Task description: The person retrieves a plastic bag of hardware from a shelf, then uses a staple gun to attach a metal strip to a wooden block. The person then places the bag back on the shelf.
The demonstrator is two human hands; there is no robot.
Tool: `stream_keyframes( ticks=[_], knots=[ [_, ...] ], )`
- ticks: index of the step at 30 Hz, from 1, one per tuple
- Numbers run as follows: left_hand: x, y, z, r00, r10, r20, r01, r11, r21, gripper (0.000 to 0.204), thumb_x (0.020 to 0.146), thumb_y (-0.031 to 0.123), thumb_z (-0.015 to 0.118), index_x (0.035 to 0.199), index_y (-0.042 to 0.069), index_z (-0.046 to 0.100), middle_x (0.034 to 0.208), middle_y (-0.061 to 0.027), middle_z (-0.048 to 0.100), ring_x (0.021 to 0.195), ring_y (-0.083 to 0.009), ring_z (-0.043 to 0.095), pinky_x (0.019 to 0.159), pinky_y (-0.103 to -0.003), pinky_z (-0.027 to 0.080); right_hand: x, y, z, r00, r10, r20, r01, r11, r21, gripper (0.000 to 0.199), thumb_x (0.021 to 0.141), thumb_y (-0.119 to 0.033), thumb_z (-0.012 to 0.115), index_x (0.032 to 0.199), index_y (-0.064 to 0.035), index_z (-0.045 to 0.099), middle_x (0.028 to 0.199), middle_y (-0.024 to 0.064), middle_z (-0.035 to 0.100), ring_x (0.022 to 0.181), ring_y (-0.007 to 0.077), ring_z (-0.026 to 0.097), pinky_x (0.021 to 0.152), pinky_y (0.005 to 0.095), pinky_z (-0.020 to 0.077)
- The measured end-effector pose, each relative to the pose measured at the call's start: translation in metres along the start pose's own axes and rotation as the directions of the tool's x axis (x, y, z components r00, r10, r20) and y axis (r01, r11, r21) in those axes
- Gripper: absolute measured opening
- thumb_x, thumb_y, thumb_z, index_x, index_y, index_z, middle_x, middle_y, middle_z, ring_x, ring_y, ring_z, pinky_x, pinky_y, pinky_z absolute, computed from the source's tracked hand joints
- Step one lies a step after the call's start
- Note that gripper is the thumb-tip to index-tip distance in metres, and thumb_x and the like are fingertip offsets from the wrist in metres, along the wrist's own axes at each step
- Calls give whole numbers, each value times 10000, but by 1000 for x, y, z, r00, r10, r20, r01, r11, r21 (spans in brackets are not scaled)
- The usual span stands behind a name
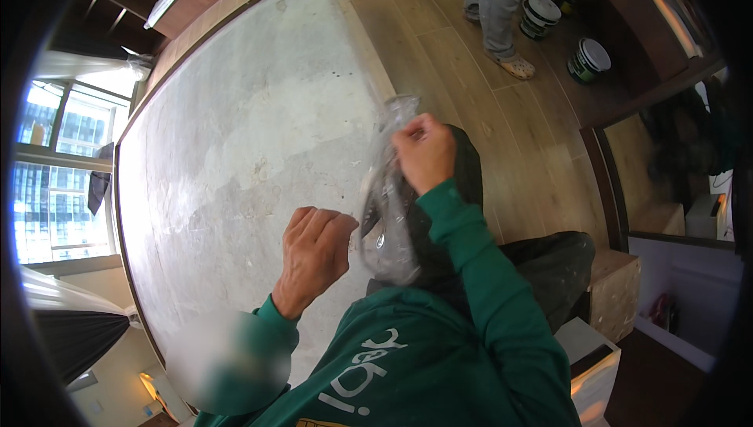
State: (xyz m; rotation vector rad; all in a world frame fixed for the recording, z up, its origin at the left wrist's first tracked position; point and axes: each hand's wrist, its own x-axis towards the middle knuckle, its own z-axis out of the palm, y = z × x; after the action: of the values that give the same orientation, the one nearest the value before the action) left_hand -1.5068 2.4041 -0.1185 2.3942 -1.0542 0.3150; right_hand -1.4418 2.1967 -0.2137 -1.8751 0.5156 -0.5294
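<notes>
A crumpled clear plastic bag hangs lengthwise in front of my body, above my dark trouser leg. My right hand is closed on the bag's upper part, fingers pinched together. Something dark and shiny shows through the plastic lower down, too unclear to name. My left hand is curled closed at the left of the bag, its fingertips close to the plastic's edge. Whatever those fingers hold, if anything, is hidden. Behind both hands spreads a large grey-white patchy panel with brown edging.
Another person's legs stand on the wood-plank floor at the far right. Beside them are white-lidded buckets. A stained wooden box sits at my right. Windows and a dark curtain are on the left.
</notes>
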Motion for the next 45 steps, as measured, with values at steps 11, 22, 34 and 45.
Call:
stream_keyframes(
  ticks=[11,22,34,45],
  knots=[
    [24,-23,41,955,-260,146,298,830,-472,336,812,55,807,1124,-9,702,1054,-154,700,857,-267,720,734,-357,559,11,14,-31,921,309,238,-373,878,302,206,818,-108,774,911,3,627,716,82,690,532,148,655,500,324,532],
    [36,-20,82,960,-268,83,278,867,-413,333,799,10,729,1131,14,712,1013,-146,702,859,-303,713,728,-384,565,-25,-23,-78,882,41,470,-82,994,68,590,769,-164,833,1275,-60,548,823,102,707,697,210,694,653,358,550],
    [38,-36,85,876,-342,340,482,652,-585,383,820,-2,731,1199,49,749,997,-84,678,876,-179,655,791,-307,530,-47,-9,-74,872,15,489,-108,980,164,470,803,18,660,1249,-71,540,853,116,732,678,209,696,652,334,542],
    [53,-36,87,841,-387,378,512,343,-788,316,869,-44,676,1177,0,729,1042,-60,709,907,-139,667,827,-287,536,-45,-9,-67,935,26,355,-101,976,194,298,819,-70,718,1099,-32,623,823,105,732,694,183,702,668,325,553]
  ],
)
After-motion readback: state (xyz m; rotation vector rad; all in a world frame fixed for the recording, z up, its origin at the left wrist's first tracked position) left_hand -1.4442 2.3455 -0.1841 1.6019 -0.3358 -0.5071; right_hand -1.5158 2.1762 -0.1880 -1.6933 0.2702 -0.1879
